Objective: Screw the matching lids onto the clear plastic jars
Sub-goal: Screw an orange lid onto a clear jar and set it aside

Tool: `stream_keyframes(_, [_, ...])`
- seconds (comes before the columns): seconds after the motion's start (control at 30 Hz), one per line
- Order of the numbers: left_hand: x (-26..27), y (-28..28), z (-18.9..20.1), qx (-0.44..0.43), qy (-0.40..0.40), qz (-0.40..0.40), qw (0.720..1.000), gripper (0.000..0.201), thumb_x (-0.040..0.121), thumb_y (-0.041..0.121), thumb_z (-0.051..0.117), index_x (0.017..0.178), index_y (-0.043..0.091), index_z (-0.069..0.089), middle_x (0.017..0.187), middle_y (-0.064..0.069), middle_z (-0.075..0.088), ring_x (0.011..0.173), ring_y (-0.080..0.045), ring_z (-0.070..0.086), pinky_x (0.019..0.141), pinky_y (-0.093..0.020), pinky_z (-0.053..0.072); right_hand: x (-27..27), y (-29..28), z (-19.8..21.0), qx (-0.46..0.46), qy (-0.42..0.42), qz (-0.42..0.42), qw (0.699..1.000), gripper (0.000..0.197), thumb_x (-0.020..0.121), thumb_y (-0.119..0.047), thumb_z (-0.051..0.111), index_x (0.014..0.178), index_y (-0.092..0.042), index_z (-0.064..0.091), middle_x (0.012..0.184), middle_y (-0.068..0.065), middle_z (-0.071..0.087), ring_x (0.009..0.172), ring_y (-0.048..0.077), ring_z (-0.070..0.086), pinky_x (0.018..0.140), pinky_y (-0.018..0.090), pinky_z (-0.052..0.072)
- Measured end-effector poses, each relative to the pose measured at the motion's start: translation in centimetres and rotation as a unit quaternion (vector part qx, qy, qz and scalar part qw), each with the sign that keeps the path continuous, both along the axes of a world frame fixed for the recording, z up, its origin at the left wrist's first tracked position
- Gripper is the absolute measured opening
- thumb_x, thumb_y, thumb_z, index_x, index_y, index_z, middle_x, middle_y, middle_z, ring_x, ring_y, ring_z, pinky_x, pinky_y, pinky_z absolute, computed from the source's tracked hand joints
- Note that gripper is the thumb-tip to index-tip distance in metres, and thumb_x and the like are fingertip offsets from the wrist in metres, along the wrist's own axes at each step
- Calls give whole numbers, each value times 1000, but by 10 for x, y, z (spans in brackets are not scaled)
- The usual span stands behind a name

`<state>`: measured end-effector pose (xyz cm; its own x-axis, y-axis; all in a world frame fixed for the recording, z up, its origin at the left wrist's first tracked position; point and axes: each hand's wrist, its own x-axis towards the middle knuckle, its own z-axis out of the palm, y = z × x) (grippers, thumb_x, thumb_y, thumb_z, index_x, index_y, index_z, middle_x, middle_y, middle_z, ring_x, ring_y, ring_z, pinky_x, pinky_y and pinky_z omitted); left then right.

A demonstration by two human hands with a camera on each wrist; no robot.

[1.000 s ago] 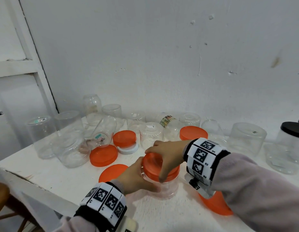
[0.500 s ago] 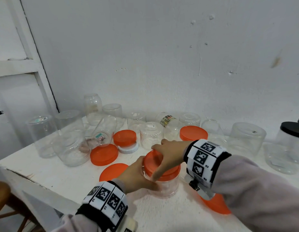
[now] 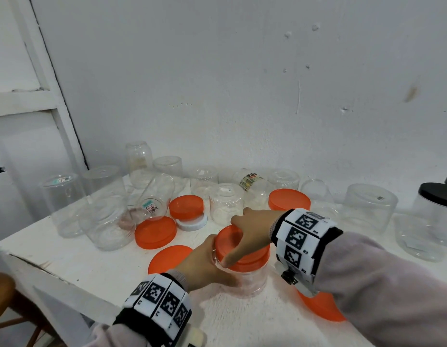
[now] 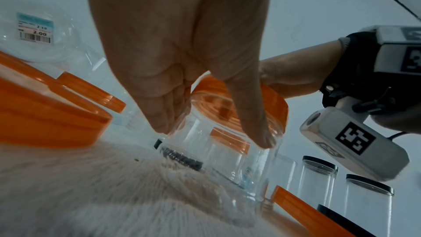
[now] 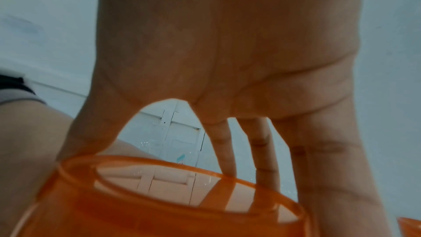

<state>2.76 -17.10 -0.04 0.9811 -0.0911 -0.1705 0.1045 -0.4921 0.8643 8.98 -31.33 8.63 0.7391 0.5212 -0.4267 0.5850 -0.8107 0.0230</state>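
A short clear plastic jar (image 3: 252,281) stands near the table's front edge with an orange lid (image 3: 230,242) on its mouth. My left hand (image 3: 204,264) grips the jar's side, thumb and fingers wrapped around the clear wall (image 4: 218,150). My right hand (image 3: 247,234) comes over from the right and grips the orange lid (image 5: 159,195) from above, thumb at the front rim and fingers down the far rim. In the left wrist view the lid (image 4: 271,105) sits on the jar's top under the right hand.
Loose orange lids (image 3: 154,232) (image 3: 186,206) (image 3: 288,200) (image 3: 320,306) lie around the jar, one on a white lid (image 3: 192,222). Several clear jars (image 3: 107,221) stand upturned along the wall. Black-lidded jars (image 3: 435,196) stand at the far right. The table's front-left edge (image 3: 42,269) is close.
My right hand has turned on the lid, its thumb sliding down the front rim. The left hand stays on the jar, which has not shifted.
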Motion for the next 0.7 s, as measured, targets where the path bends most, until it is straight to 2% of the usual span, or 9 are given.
stream_keyframes(0.1, [0, -1, 0, 2, 1, 8, 1000, 93, 59, 20, 90, 132, 29, 33, 126, 9, 54, 117, -11, 53, 100, -29, 45, 1, 0, 7, -7, 34, 27, 999, 107, 63, -67, 74, 148, -45, 12, 150, -7, 22, 136, 27, 33, 100, 48, 40])
stream_keyframes(0.2, [0, -1, -1, 6, -2, 6, 1000, 94, 59, 20, 90, 133, 27, 33, 127, 9, 53, 117, -11, 52, 102, -31, 45, 3, 1, 10, -8, 41, 44, 998, 101, 65, -61, 76, 145, -50, 17, 145, -9, 27, 134, 25, 34, 98, 46, 42])
stream_keyframes(0.4, [1, 1, -1, 7, 5, 2, 1000, 96, 59, 22, 90, 134, 28, 32, 128, 10, 52, 118, -11, 52, 100, -30, 45, 2, 2, 5, -5, 7, 32, 999, 99, 63, -75, 67, 144, -40, 24, 140, -3, 33, 125, 27, 44, 88, 44, 46])
stream_keyframes(0.47, [1, 1, -1, 6, 6, -1, 1000, 95, 59, 23, 90, 134, 29, 32, 124, 13, 53, 113, -8, 53, 92, -25, 48, 0, 3, 0, 4, -11, 10, 1000, 102, 61, -83, 60, 143, -32, 28, 138, 1, 36, 121, 29, 47, 82, 41, 45])
stream_keyframes(0.53, [1, 1, 0, 10, 7, -6, 1000, 94, 60, 26, 89, 133, 31, 31, 116, 20, 52, 104, -1, 53, 77, -14, 47, -2, 3, -4, 9, -29, -5, 1000, 105, 60, -88, 54, 142, -27, 30, 137, 5, 40, 118, 29, 49, 78, 39, 43])
stream_keyframes(0.57, [2, 1, 0, 11, 8, -7, 1000, 94, 60, 26, 89, 134, 31, 31, 115, 21, 52, 103, 0, 53, 75, -12, 45, -3, 2, -4, 10, -29, -8, 999, 106, 60, -89, 53, 143, -27, 29, 138, 5, 39, 119, 30, 49, 80, 39, 43])
stream_keyframes(0.63, [3, 2, -1, 7, 10, -5, 1000, 96, 60, 24, 89, 135, 29, 31, 121, 17, 52, 110, -5, 52, 83, -16, 45, -2, 2, -1, 7, -3, -4, 1000, 108, 59, -86, 58, 146, -34, 22, 145, 2, 32, 127, 30, 43, 90, 44, 44])
stream_keyframes(0.7, [3, 2, -2, 4, 11, -1, 1000, 97, 59, 24, 90, 136, 29, 30, 124, 14, 51, 115, -8, 51, 90, -21, 44, -1, 1, 6, 0, 32, 14, 999, 107, 60, -75, 69, 147, -46, 13, 149, -5, 24, 135, 29, 35, 99, 50, 40])
